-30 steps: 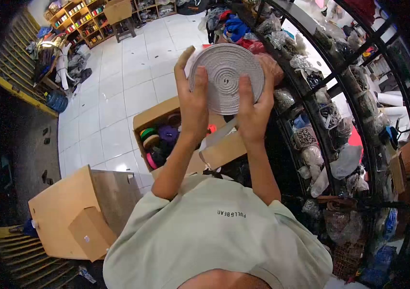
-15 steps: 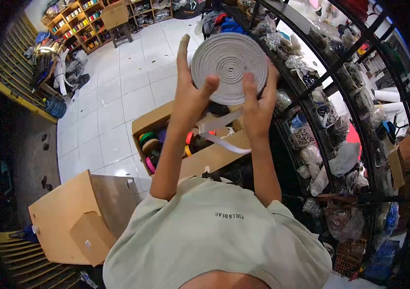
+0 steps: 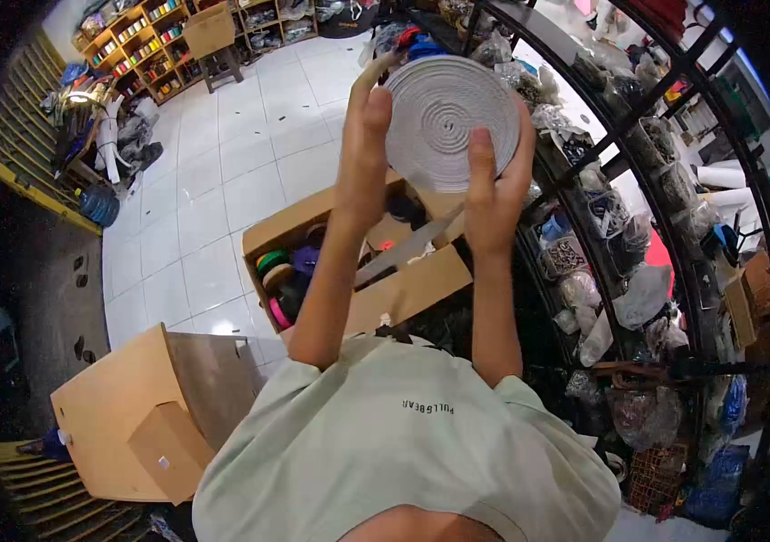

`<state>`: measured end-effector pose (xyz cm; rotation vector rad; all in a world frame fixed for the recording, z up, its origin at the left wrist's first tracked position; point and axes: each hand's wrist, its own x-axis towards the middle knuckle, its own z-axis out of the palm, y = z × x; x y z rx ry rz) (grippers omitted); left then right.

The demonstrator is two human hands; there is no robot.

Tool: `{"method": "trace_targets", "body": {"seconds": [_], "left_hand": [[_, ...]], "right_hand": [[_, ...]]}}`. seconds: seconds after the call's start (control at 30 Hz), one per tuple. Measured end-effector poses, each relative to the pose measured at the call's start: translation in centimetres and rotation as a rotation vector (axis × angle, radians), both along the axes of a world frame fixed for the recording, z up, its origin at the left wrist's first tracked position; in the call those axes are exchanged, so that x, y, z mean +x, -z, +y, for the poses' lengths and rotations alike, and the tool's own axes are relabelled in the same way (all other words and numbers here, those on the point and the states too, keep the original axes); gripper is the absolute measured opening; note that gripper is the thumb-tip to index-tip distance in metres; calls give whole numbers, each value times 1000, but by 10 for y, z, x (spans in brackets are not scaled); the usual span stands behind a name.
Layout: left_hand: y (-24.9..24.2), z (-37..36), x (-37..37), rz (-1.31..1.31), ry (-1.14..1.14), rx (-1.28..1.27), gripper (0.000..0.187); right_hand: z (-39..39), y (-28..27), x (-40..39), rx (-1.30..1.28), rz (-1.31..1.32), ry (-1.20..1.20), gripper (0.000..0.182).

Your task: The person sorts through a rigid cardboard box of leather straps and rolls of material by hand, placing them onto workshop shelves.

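Observation:
A large flat roll of pale grey-white ribbon tape [image 3: 448, 113], wound in a tight spiral, is held up over the box. My right hand [image 3: 496, 194] grips its right side, thumb pressed on the face and fingers behind the rim. My left hand [image 3: 367, 149] is at the roll's left edge, fingers stretched upward and thumb raised off the face; whether it touches the rim is hard to tell. A loose end of the tape [image 3: 410, 250] hangs from the roll's underside and passes down toward my left forearm.
Below my hands, an open cardboard box [image 3: 412, 287] contains several coloured ribbon rolls [image 3: 271, 262]. A black metal rack [image 3: 624, 135] with bagged goods stands close on the right. A wooden cabinet [image 3: 118, 411] is at lower left, thread shelves [image 3: 136, 50] at the back.
The roll has shifted slightly right and turned in my hands. My left thumb has come off its face, and the left fingers have moved in at its edge. The loose tape end has swung left.

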<state>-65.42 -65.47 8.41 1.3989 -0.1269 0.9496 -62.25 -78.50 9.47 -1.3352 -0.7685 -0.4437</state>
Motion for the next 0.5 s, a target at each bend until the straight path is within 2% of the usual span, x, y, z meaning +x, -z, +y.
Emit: {"method": "trace_targets", "body": {"seconds": [0.03, 0.07, 0.1, 0.17, 0.2, 0.23, 0.3, 0.33, 0.4, 0.43, 0.5], "left_hand": [[-12, 11, -7, 61, 165, -32, 57], [-25, 18, -15, 160, 196, 81, 52], [-36, 21, -21, 255, 227, 196, 49], [-35, 19, -20, 209, 188, 146, 47], [-33, 16, -18, 162, 149, 94, 46], [-27, 6, -16, 106, 10, 24, 47], [-9, -26, 5, -90, -420, -210, 53], [-1, -25, 4, -81, -419, -208, 53], [1, -19, 10, -184, -225, -119, 63], [-3, -10, -1, -111, 96, -291, 69], [-18, 15, -9, -28, 391, -323, 70]], "right_hand": [[-12, -1, 4, -125, 10, -103, 51], [-18, -4, 4, -266, -24, -155, 51], [-18, -8, -1, -264, -24, -157, 51], [-19, -14, -9, -347, -62, -147, 53], [-10, -4, -4, -195, -10, -169, 52], [-1, 3, 1, -192, -17, -166, 52], [12, 16, 1, -17, 161, -54, 49], [14, 14, -6, -94, 103, 88, 47], [11, 13, 2, -9, 86, 63, 46], [7, 12, 6, 66, 79, 33, 46], [-7, 7, 7, 1, 57, 9, 44]]}}
